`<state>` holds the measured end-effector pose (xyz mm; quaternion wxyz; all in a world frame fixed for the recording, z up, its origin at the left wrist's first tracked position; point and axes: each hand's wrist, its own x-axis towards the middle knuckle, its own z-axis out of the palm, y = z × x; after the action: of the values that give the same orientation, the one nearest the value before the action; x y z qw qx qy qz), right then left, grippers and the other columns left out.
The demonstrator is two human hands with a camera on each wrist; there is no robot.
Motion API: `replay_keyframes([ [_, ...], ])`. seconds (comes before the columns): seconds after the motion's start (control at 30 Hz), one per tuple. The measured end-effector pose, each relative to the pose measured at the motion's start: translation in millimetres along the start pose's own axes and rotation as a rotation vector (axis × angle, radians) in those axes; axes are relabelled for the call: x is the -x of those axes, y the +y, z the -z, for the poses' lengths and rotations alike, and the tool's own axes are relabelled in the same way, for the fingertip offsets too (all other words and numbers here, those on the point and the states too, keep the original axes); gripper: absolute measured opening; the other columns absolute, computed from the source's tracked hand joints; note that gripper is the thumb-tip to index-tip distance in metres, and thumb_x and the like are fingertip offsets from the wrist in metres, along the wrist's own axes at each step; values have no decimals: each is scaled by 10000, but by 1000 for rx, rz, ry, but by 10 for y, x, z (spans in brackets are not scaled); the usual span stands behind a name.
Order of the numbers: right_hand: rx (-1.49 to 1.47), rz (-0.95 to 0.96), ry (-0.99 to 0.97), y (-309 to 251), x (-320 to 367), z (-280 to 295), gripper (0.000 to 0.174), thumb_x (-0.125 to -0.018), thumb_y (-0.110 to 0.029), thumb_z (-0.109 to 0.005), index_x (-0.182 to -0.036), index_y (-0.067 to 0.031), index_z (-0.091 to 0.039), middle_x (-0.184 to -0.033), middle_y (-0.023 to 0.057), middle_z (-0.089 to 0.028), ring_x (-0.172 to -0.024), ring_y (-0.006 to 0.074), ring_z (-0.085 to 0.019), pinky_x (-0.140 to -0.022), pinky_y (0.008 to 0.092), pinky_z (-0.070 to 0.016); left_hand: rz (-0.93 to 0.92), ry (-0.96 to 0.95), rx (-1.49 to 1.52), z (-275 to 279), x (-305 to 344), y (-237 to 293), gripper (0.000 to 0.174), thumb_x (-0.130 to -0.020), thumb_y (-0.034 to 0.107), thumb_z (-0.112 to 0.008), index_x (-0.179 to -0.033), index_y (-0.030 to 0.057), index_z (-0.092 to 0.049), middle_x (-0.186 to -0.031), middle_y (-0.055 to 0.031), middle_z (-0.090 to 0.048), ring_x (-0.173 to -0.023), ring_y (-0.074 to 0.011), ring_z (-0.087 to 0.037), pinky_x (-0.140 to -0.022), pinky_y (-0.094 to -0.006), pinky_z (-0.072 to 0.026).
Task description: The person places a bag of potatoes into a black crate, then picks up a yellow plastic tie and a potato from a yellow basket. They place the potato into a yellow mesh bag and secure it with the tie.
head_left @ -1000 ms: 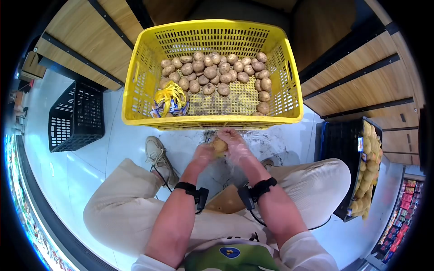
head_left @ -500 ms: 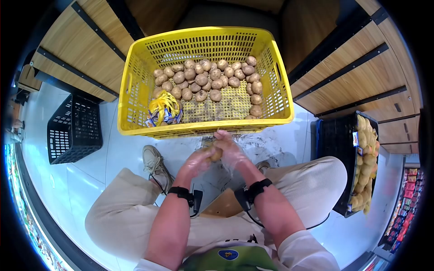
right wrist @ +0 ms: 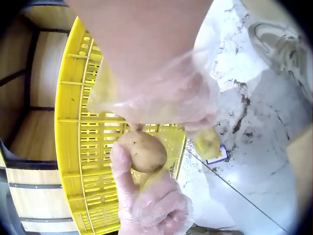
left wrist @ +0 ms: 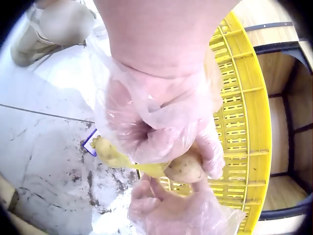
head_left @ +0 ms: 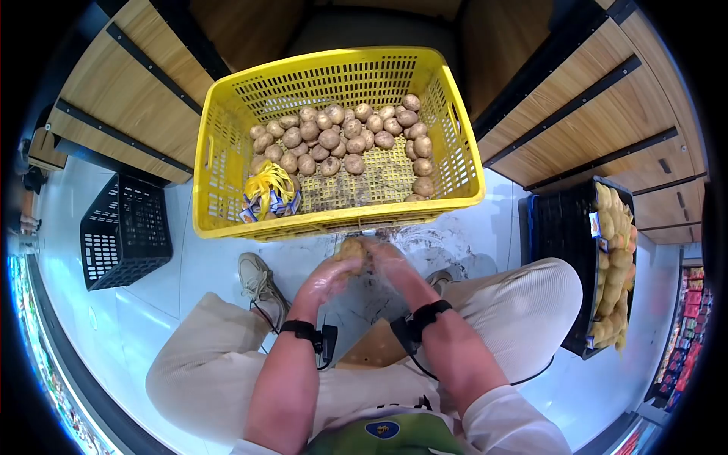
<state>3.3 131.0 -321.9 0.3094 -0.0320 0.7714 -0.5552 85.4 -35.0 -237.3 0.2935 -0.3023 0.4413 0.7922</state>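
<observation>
— Pale shop floor (head_left: pixel 220 258), smeared with soil, between wooden shelving; a yellow crate (head_left: pixel 334 224) stands ahead of the person's knees. What do the two hands hold?
— One potato (head_left: pixel 350 249), just in front of the crate's near wall and clear of the floor. The left hand (head_left: pixel 326 277), in a thin clear glove, curls its fingers about the potato from one side. The right hand (head_left: pixel 390 262), gloved likewise, pinches it from the other. A yellow strip (left wrist: pixel 117 156) runs beneath the left hand's fingers and touches the potato.
— And in the crate?
— Loose potatoes (head_left: pixel 341 136) lie toward the far wall, with a bundle of yellow strips (head_left: pixel 269 193) in the near left corner. One black crate (head_left: pixel 125 227) stands well apart on the left. A second black crate (head_left: pixel 557 250) on the right carries more potatoes.
— How is the step best done?
— Judging from the grip, one hand should brace the potato while the other works the strip. Fingertips belong on the strip, not on slack glove film, which could snag.
— What has changed against the frame a second earlier?
— The potato then lay under the right hand's fingers; now it sits nearer the left hand. The crate's contents are unchanged.
</observation>
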Motion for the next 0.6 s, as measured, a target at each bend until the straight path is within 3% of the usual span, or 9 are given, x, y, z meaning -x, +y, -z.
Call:
replay_keyframes([
  [0.07, -601, -609, -94, -711, 382, 58, 333, -929, -368, -613, -820, -56, -649, -650, 66, -552, -578, 199, -546, -573, 337, -487, 3, 25, -2, -3, 0, -2, 368, -854, 323, -732, -1118, 154, -541, -688, 74, -474, -424, -32, -334, -378, -196, -254],
  [0.17, -755, -705, -22, -475, 259, -62, 296, -910, -320, -636, -772, -59, -635, -645, 61, -561, -505, 164, -499, -486, 338, -451, 37, -2, 41, -11, 34, 13, 351, -849, 358, -744, -1057, 163, -539, -573, 83, -414, -376, -34, -307, -344, -209, -223],
  [0.3, -408, -518, -139, -96, 161, -49, 319, -904, -314, -641, -751, -35, -664, -655, 94, -612, -540, 188, -548, -532, 343, -481, 27, 19, 57, -28, -3, -24, 351, -845, 384, -753, -1006, 168, -530, -497, 93, -339, -343, -38, -283, -332, -218, -201],
  [0.37, -336, -30, -91, 456, -4, -201, 328, -895, -290, -627, -762, 3, -687, -662, 131, -648, -587, 231, -598, -571, 355, -497, 23, 53, 27, -24, -28, -47, 351, -842, 387, -758, -997, 168, -532, -500, 90, -338, -346, -44, -286, -336, -225, -207],
  [0.4, -338, -33, -88, 388, 37, -189, 328, -895, -290, -627, -762, 3, -687, -662, 131, -648, -587, 231, -598, -571, 355, -497, 27, 52, 26, -16, -34, -75, 351, -842, 387, -758, -997, 168, -532, -500, 90, -338, -346, -44, -286, -336, -225, -207],
  [0.47, 477, 115, 104, 115, 131, -132, 276, -889, -263, -657, -730, -38, -638, -606, 64, -559, -517, 196, -502, -504, 331, -419, 4, 102, 33, 8, -52, -124, 353, -811, 361, -768, -1014, 132, -590, -652, 63, -467, -409, -40, -338, -360, -204, -229],
  [0.5, 475, 113, 105, 65, 126, -138, 276, -889, -263, -657, -730, -38, -638, -606, 64, -559, -517, 196, -502, -504, 331, -419, 6, 103, 32, 16, -59, -135, 353, -811, 361, -768, -1014, 132, -590, -652, 63, -467, -409, -40, -338, -360, -204, -229],
  [0.57, 151, -217, 131, -45, 116, -156, 312, -929, -322, -624, -783, -48, -655, -655, 52, -606, -529, 190, -520, -506, 313, -421, 1, 169, 51, 34, -74, -144, 359, -809, 365, -764, -1007, 125, -585, -654, 57, -459, -419, -44, -357, -360, -207, -239],
  [0.6, 151, -216, 131, -168, 165, -139, 312, -929, -322, -624, -783, -48, -655, -655, 52, -606, -529, 190, -520, -506, 313, -421, 0, 169, 51, 51, -111, -155, 359, -809, 365, -764, -1007, 125, -585, -654, 57, -459, -419, -44, -357, -360, -207, -239],
])
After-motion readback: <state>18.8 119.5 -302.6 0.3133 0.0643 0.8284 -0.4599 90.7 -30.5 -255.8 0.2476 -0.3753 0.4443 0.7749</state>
